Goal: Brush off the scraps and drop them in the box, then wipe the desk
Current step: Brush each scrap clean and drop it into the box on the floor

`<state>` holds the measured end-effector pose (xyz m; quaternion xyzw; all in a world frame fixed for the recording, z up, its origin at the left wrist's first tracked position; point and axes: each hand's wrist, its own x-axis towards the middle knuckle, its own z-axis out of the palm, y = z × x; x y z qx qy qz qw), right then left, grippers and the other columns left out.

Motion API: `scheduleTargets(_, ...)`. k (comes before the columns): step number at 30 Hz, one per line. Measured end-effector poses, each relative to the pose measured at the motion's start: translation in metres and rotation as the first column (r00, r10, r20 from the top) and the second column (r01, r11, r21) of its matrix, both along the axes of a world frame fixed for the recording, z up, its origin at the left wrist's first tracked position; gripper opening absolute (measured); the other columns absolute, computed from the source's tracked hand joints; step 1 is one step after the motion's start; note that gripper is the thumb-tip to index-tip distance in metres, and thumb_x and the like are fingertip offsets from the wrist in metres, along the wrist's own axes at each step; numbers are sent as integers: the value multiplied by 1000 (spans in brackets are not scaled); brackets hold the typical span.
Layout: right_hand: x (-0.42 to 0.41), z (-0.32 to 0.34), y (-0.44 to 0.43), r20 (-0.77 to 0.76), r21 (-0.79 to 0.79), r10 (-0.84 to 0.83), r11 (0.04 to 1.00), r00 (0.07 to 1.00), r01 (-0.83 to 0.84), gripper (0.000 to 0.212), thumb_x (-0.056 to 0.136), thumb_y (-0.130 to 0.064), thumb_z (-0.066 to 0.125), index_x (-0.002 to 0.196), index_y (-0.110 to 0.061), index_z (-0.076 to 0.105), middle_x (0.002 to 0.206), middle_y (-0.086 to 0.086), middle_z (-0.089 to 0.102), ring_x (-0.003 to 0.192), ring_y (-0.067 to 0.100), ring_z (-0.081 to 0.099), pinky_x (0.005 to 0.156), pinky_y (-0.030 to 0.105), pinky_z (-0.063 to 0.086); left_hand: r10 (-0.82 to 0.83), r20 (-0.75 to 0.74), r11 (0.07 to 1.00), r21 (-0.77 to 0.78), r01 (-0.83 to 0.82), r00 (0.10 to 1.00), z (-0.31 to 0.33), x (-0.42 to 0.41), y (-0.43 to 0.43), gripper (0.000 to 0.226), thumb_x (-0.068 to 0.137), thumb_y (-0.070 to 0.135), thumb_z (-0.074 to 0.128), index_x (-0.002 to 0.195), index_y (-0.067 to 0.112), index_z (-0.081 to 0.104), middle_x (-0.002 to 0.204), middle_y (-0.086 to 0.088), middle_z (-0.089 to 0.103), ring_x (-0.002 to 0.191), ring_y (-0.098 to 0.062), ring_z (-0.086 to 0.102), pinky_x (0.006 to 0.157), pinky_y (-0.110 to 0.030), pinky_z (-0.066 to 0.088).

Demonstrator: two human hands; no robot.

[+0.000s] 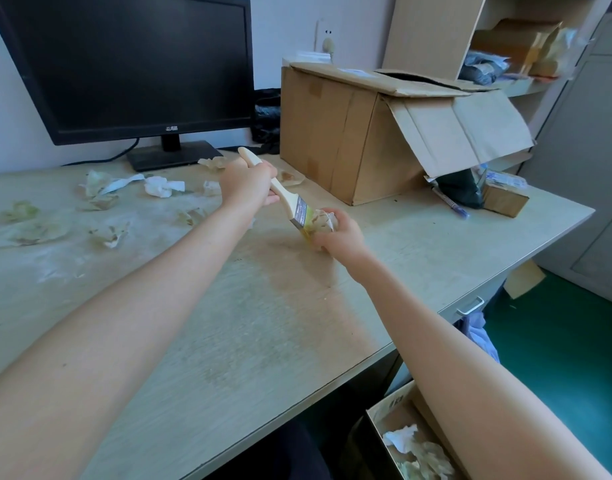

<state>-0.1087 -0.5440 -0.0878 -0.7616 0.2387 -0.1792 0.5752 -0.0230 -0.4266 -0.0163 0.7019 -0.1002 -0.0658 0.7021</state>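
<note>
A pale, dusty counter (263, 323) fills the frame, scraps (103, 233) littering its upper left. At centre, the left hand (249, 183) clenches a brush (286, 197), handle toward upper left, bristles lower right against a crumpled scrap (327, 220) grasped by the right hand (339, 237). The box (394, 417) sits at lower right.

The wall (290, 36) is pale, with a white socket (324, 36) on it. A black screen (124, 64) stands at the back of the wooden bench (263, 323). Open shelves (488, 15) (full of bags and packets) sit in the corner. The floor (557, 341) is green. A grey cupboard (592, 150) stands at the right.
</note>
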Motion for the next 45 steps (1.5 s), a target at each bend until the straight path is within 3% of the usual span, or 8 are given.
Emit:
scheduleTargets(6, -18, 2, -14, 51, 132, -61, 990, 997, 54, 47, 74, 10, 55, 116, -11, 55, 80, -3, 55, 66, 11, 50, 56, 21, 43, -62, 30, 997, -34, 63, 998, 4, -16, -17, 19, 86, 5, 53, 71, 17, 53, 79, -3, 59, 69, -17, 63, 55, -21, 56)
scheduleTargets(13, -56, 10, -34, 68, 189, -135, 975, 989, 120, 41, 75, 12, 52, 107, -13, 53, 83, -1, 55, 78, 17, 52, 65, 25, 47, -161, 57, 985, -48, 164, 985, 7, -43, -46, 20, 85, 5, 52, 70, 18, 51, 80, -2, 57, 69, -17, 63, 56, -21, 56)
scheduleTargets(20, -113, 13, -68, 8, 210, -291, 936, 957, 283, 57, 76, 8, 56, 128, -14, 49, 115, 11, 56, 96, 24, 56, 69, 25, 51, -299, 46, 952, -55, 301, 953, 4, -85, -94, 19, 84, 6, 52, 70, 18, 53, 80, -3, 57, 75, -22, 64, 57, -23, 56)
scheduleTargets(29, -203, -3, -112, 29, 237, -502, 844, 864, 482, 47, 73, 14, 53, 115, -4, 57, 96, 11, 58, 79, 24, 56, 67, 33, 53, -475, -5, 877, -93, 472, 880, -16, -164, -157, 20, 87, 7, 53, 71, 19, 52, 77, -1, 57, 85, -24, 64, 60, -24, 57)
scheduleTargets(32, -232, -22, -116, 42, 295, -541, 810, 840, 507, 43, 72, 15, 51, 110, -6, 58, 78, 6, 56, 67, 19, 51, 55, 26, 43, -502, -22, 865, -43, 500, 865, -31, -190, -172, 6, 88, 9, 54, 86, 15, 55, 92, -5, 60, 90, -24, 64, 60, -23, 57)
scheduleTargets(36, -263, -49, -126, 56, 385, -593, 755, 803, 531, 42, 72, 16, 49, 104, -9, 57, 75, 4, 56, 66, 19, 51, 60, 26, 43, -532, -32, 847, 7, 532, 846, -51, -222, -190, 9, 87, 8, 55, 94, 12, 56, 98, -9, 58, 86, -24, 63, 68, -30, 58)
scheduleTargets(40, -286, -72, -131, 12, 380, -612, 734, 790, 563, 41, 72, 14, 50, 104, -11, 58, 76, 2, 57, 64, 17, 52, 56, 24, 44, -583, 18, 810, 83, 580, 812, -73, -244, -202, 3, 86, 11, 55, 83, 13, 55, 82, -3, 58, 82, -24, 62, 70, -34, 59)
scheduleTargets(45, -303, -119, -135, -108, 388, -628, 687, 771, 614, 46, 73, 12, 49, 115, -6, 57, 80, 5, 56, 67, 20, 51, 57, 28, 41, -628, -21, 764, 177, 621, 778, -121, -263, -209, 24, 85, 12, 54, 65, 25, 52, 70, 4, 56, 94, -30, 65, 84, -43, 57)
